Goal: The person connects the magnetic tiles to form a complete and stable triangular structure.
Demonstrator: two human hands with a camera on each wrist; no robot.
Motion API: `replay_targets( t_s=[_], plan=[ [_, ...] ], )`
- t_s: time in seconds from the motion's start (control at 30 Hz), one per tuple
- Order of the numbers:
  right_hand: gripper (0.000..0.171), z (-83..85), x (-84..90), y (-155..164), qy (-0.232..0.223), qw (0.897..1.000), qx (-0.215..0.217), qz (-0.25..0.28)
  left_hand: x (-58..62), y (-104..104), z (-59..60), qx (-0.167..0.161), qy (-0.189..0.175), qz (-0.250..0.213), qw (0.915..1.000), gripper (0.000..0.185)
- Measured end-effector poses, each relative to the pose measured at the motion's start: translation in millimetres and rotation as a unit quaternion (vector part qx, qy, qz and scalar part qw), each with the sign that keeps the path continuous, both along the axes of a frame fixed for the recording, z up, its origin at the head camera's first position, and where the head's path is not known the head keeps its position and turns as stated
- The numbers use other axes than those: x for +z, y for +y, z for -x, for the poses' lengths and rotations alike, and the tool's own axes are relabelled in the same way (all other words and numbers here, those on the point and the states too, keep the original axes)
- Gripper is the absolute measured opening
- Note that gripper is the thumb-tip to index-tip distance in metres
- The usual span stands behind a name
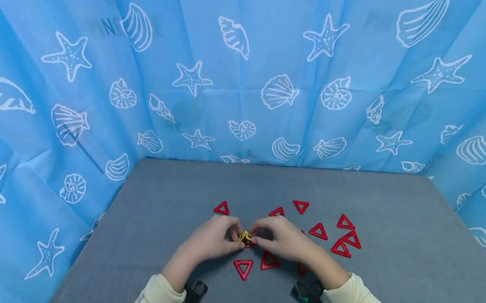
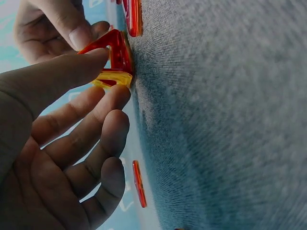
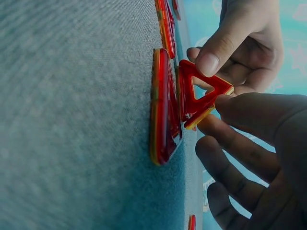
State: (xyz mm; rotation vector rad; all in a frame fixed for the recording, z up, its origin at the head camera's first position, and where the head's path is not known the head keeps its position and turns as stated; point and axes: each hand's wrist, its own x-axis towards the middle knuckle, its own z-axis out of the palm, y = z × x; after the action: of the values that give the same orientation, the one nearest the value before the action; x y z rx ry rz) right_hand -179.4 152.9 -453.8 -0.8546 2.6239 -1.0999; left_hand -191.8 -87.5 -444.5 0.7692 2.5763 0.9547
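Observation:
Small triangular frame tiles, red with yellow edges, stand tilted together low over the table between both hands; one such triangle tile (image 3: 187, 96) faces the right wrist view. In the head view mostly yellow edges (image 1: 245, 235) show between the fingertips. My left hand (image 1: 213, 238) pinches the tiles from the left between thumb and forefinger. From the right, my right hand (image 1: 283, 237) pinches them likewise. The left wrist view shows a red tile (image 2: 122, 55) meeting a yellow-edged tile (image 2: 117, 76) below the left thumb. Fingers hide how many tiles are joined.
Several red triangle tiles lie flat on the grey table (image 1: 164, 191). One tile (image 1: 243, 262) is just in front of the hands, another tile (image 1: 270, 266) beside it. More lie behind and to the right. A blue shell-print curtain (image 1: 237, 76) surrounds the table.

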Motion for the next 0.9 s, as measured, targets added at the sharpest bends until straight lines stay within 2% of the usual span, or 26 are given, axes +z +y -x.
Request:
replay_targets(
  t_s=[0.3,0.47,0.7,0.9],
  plan=[
    [0.015,-0.8,-0.2,0.7,-0.002,0.999,-0.015,-0.029,0.6,-0.2,0.1,0.000,-0.012,-0.001,0.9999,0.023],
    [0.012,-1.2,-0.2,0.0,0.012,0.999,-0.017,-0.030,0.5,-0.3,-0.2,0.001,-0.007,-0.001,1.0000,0.023],
    [0.012,-2.1,-1.6,0.0,-0.003,0.999,-0.014,-0.030,1.9,-1.4,-1.7,-0.014,-0.036,0.000,0.9993,0.034],
    [0.012,-0.8,-2.0,1.4,0.002,1.000,-0.010,-0.028,0.6,-1.9,-0.9,-0.018,-0.038,0.005,0.9991,0.032]
  ],
)
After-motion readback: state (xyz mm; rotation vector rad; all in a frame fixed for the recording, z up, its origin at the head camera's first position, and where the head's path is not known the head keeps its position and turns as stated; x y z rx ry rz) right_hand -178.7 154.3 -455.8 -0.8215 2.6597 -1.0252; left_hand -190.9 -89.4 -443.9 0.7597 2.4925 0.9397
